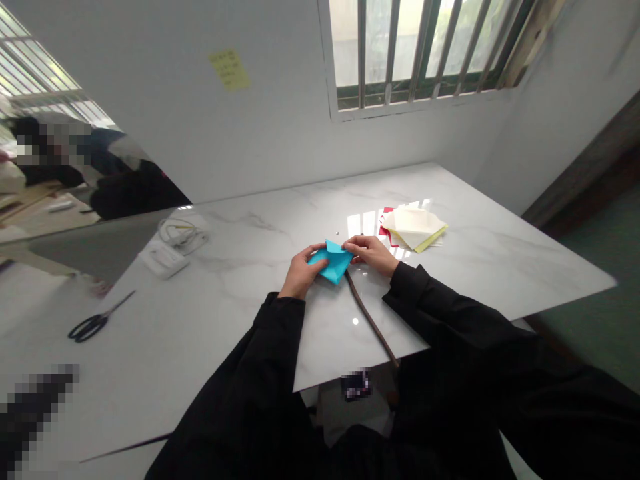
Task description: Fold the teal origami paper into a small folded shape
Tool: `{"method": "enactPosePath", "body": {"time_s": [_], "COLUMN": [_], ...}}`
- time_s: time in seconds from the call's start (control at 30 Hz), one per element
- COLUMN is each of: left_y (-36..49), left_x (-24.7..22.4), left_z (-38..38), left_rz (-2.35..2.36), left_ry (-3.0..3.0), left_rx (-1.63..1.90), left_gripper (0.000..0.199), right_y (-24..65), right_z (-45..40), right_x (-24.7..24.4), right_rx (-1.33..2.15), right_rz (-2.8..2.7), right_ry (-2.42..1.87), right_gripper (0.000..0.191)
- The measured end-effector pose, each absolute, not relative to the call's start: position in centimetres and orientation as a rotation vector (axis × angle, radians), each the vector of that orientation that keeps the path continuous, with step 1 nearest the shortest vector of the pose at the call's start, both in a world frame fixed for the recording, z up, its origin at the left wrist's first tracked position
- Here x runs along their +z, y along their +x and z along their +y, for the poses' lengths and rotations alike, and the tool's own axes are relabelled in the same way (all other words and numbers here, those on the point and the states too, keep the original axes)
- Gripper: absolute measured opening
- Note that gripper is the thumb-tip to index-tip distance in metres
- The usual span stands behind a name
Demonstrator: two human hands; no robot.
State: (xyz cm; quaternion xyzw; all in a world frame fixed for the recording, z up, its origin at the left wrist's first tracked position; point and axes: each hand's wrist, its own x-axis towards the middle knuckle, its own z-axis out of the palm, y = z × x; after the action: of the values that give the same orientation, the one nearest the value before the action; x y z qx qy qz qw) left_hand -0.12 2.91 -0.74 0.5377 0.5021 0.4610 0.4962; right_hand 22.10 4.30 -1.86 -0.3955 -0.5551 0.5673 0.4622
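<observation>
a white-walled room, with a barred window (415,53) set high in the far wall at about 1 o'clock, its green-framed panes letting in pale daylight. a yellow sticky note (229,70) is stuck to the wall at about 11 o'clock. at about 10 o'clock a large mirror (50,173) reflects the window bars and a dark-clothed person, partly pixelated. to the right, at about 3 o'clock, a dark wooden door frame (585,167) runs up the wall above a green floor (590,333).

the counter (450,280) has a glossy white marble look with soft grey veins, and the window light makes a bright glare on it near the middle. taking the middle of the counter as the clock's centre, a stack of paper sheets (413,228) in cream, yellow and red lies at about 2 o'clock. a white cable (180,233) and a white box (163,259) sit together at about 10 o'clock, and black-handled scissors (95,320) lie at about 8 o'clock.

the blue folded paper (333,262) is held just above the middle of the counter, between both hands. the left hand (301,270) has its grip closed on the paper's left side, and the right hand (367,255) pinches its upper right edge with the fingertips. a thin dark brown cord (370,320) runs from just under the paper toward 5 o'clock, reaching the counter's near edge. black sleeves (440,300) cover both forearms.
</observation>
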Motion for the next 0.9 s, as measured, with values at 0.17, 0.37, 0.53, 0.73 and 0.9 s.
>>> {"method": "enactPosePath", "body": {"time_s": [0.17,0.37,0.53,0.73,0.9], "left_y": [-0.05,0.02,0.07,0.54,0.84], "left_x": [-0.57,-0.16,-0.51,-0.73,-0.93], "left_z": [2.69,2.53,2.75,2.63,2.75], "left_rz": [1.195,1.202,1.211,1.134,1.085], "left_ry": [1.306,1.284,1.166,1.123,1.065], "left_rx": [1.115,1.140,1.152,1.124,1.164], "left_gripper": [0.068,0.096,0.102,0.083,0.080], "right_y": [22.15,22.22,22.24,22.12,22.30], "right_z": [4.52,4.42,4.29,4.29,4.55], "right_x": [-2.40,-2.17,-1.88,-1.87,-2.19], "right_rx": [1.326,1.350,1.368,1.476,1.529], "right_rz": [-1.437,-1.403,-1.404,-1.482,-1.543], "right_ry": [-0.985,-0.954,-0.944,-0.880,-0.863], "right_gripper": [0.027,0.042,0.053,0.048,0.052]}}
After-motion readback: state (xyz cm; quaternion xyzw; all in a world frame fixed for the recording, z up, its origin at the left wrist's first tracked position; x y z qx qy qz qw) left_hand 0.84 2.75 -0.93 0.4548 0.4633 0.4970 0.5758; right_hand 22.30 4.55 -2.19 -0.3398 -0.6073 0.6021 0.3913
